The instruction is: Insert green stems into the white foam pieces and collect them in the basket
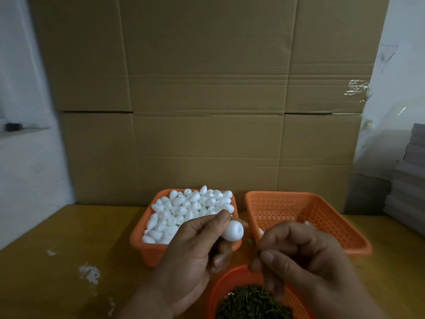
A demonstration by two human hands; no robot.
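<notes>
Left hand [195, 245] grips foam piece [233, 230]; right hand [305, 256] apparently pinches green stem [251, 242], at foam's 4 o'clock. Align tip, push straight.

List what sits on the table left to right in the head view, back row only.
Orange tub of white foam pieces → perforated orange basket, nearly empty, with something white low inside, partly behind the right hand.

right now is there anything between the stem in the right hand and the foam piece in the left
Nothing visible. The right hand pinches a green stem, tip toward the foam piece that the left hand holds. Only open air lies between them, above the gap between the two orange baskets.
</notes>
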